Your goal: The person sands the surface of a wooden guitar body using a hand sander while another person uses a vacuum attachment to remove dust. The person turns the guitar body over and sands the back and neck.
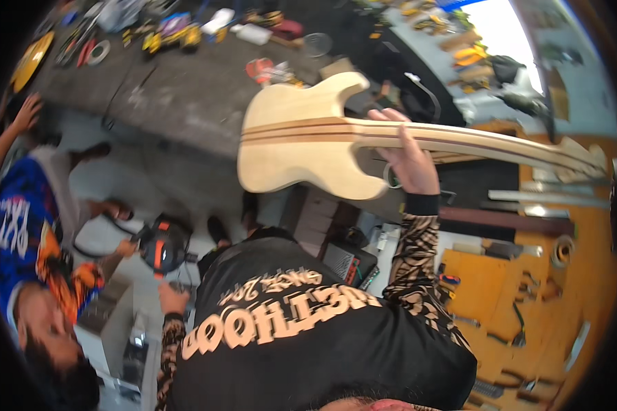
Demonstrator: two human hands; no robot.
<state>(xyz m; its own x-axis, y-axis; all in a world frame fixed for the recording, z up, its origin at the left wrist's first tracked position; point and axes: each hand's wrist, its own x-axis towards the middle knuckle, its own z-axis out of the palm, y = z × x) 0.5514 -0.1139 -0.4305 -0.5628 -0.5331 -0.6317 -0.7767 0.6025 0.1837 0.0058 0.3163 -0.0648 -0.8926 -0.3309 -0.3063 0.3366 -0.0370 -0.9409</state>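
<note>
An unfinished electric guitar (298,147) of pale bare wood, with dark stripes along its middle, is held up level in front of me. Its neck points right, ending in a slightly blurred headstock. My right hand (413,164) grips the neck close to the body; the thumb crosses over it and fingertips show past its far edge. Low on the left, my left hand (174,299) is just below a rounded black device with orange bands (164,245). Its fingers are too unclear to say whether they touch the device. A co-worker's hand (125,248) is at the device's left side.
A dark workbench (185,103) bears a yellow power tool (171,40), a tape roll (98,53) and a white bottle (251,34). The co-worker (38,233) stands close at left. On the right, hand tools lie on a wooden surface (483,288), near long metal bars (548,198).
</note>
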